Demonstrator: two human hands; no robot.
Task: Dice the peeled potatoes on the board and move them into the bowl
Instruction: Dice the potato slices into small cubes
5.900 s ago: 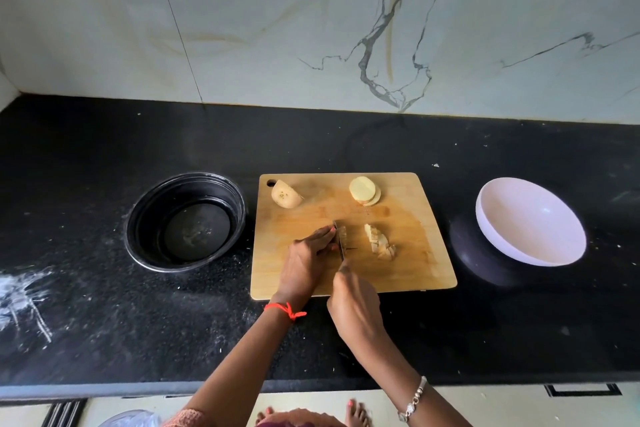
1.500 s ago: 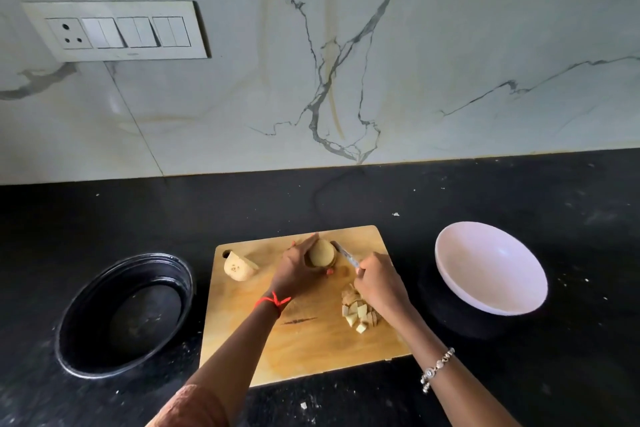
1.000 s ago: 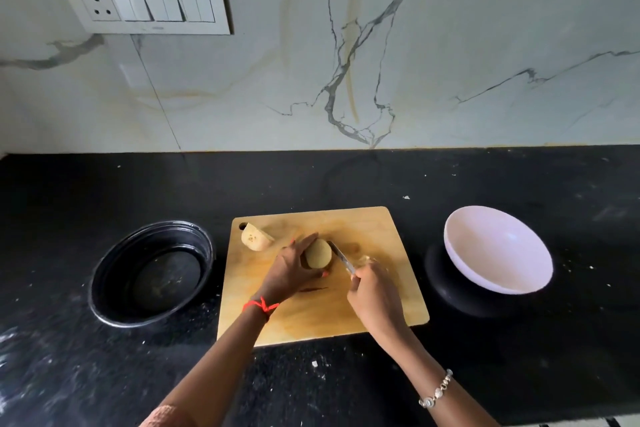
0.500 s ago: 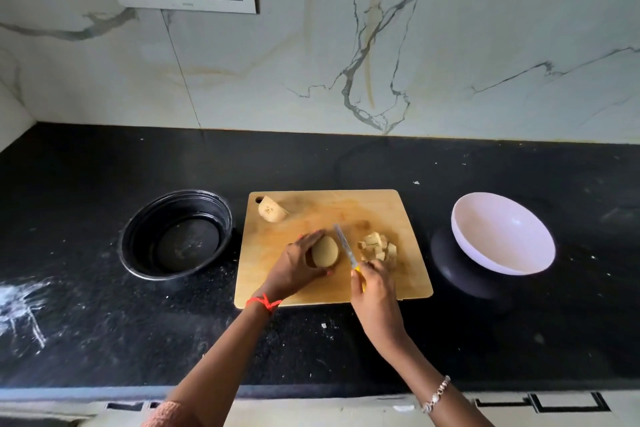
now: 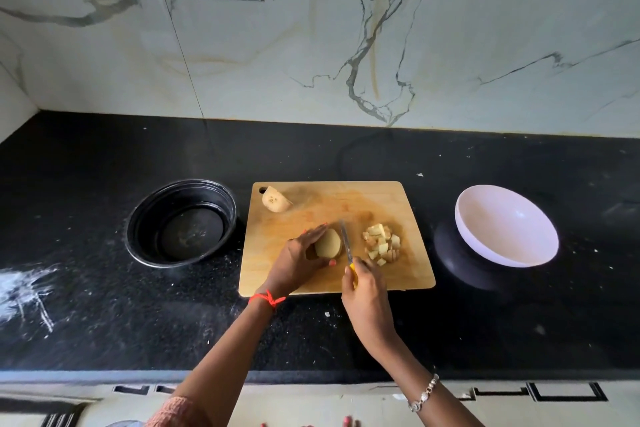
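**Knife at the potato piece, dice heaped beside it**

From my remote seat I see the cutting board (image 5: 346,198) lying on the black tabletop (image 5: 104,305), between a black bowl (image 5: 159,211) on its left and the white bowl (image 5: 509,229) on its right; the white bowl sits tilted and holds no potato. The left hand (image 5: 298,263) is curled over a peeled potato piece (image 5: 328,243) near the middle of the board, fingers along its far side and thumb at its near side. The right hand (image 5: 367,291) is wrapped round the yellow handle of a knife (image 5: 345,242), whose blade runs away from me just beside the right edge of that piece. Whether the edge has entered the potato I cannot tell. A heap of diced potato (image 5: 382,244) lies on the board just right of the blade. Another potato chunk (image 5: 275,199) rests at the board's far left corner, next to the hanging hole. A red thread (image 5: 268,298) circles the left wrist and a bracelet (image 5: 424,395) the right.
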